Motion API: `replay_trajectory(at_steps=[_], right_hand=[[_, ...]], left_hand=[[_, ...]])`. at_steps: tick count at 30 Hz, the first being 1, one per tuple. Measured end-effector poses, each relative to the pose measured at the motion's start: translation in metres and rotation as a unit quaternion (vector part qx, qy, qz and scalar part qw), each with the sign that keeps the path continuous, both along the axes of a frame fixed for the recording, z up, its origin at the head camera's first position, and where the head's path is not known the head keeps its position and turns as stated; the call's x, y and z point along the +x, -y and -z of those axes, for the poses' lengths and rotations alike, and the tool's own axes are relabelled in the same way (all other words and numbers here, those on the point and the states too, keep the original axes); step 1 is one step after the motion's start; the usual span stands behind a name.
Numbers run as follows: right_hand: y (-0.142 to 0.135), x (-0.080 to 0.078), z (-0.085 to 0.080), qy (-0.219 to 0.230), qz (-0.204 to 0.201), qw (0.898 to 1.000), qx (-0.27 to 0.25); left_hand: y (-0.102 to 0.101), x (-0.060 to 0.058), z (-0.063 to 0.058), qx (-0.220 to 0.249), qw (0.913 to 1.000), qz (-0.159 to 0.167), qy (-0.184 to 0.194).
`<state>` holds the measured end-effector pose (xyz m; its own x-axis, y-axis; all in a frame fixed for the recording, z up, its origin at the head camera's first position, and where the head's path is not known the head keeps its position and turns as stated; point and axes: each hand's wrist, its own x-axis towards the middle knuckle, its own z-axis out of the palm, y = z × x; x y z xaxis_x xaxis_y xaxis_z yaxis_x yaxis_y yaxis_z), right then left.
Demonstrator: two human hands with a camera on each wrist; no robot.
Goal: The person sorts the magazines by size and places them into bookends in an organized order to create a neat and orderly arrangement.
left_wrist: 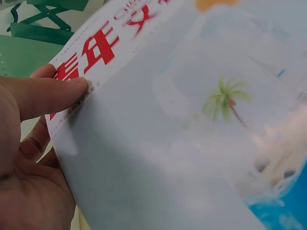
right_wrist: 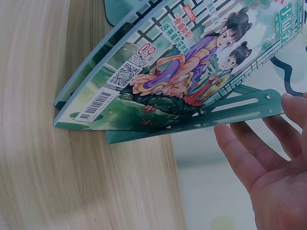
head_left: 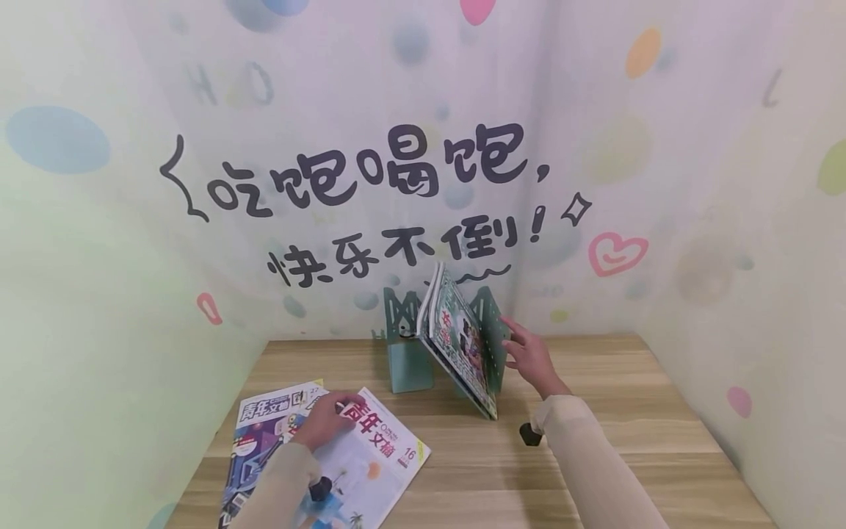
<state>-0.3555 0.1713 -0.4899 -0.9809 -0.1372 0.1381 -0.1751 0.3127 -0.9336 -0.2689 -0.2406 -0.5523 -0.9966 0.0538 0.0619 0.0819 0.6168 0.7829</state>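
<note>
My left hand (head_left: 325,420) pinches the edge of a magazine (left_wrist: 158,158) with red title characters and a palm tree, the thumb (left_wrist: 57,96) on its cover and fingers behind. A second magazine (head_left: 254,441) with a purple-blue cover lies under and left of it. My right hand (head_left: 534,361) touches the outer side of the right panel of a green bookend (right_wrist: 240,110) with fairly straight fingers. Inside the bookend, several thin magazines (right_wrist: 163,86) lean at a tilt, the front one showing two illustrated figures and a barcode.
The wood-grain table (head_left: 595,455) ends at pale walls with coloured spots. Behind the bookend, the back wall (head_left: 370,81) carries large dark lettering. The bookend's left panel (head_left: 410,367) stands left of the leaning magazines.
</note>
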Motion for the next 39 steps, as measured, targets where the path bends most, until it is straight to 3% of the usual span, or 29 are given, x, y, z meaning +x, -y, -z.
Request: replay_trajectory(at_steps=[8,21,30,39], right_hand=[[0.0,0.0,-0.002,-0.002,0.003,1.0,0.008],[0.0,-0.001,0.001,-0.009,0.001,1.0,0.007],[0.0,-0.001,0.002,-0.01,0.001,1.0,0.004],[-0.001,-0.001,0.002,-0.012,-0.001,1.0,0.003]], left_hand=[[-0.01,-0.001,-0.009,-0.001,0.9999,0.012,0.012],[-0.018,0.0,-0.019,0.045,0.9971,0.008,0.062],[-0.023,0.002,-0.025,0.065,0.9961,0.004,0.059],[-0.03,0.002,-0.03,0.077,0.9967,0.002,0.029]])
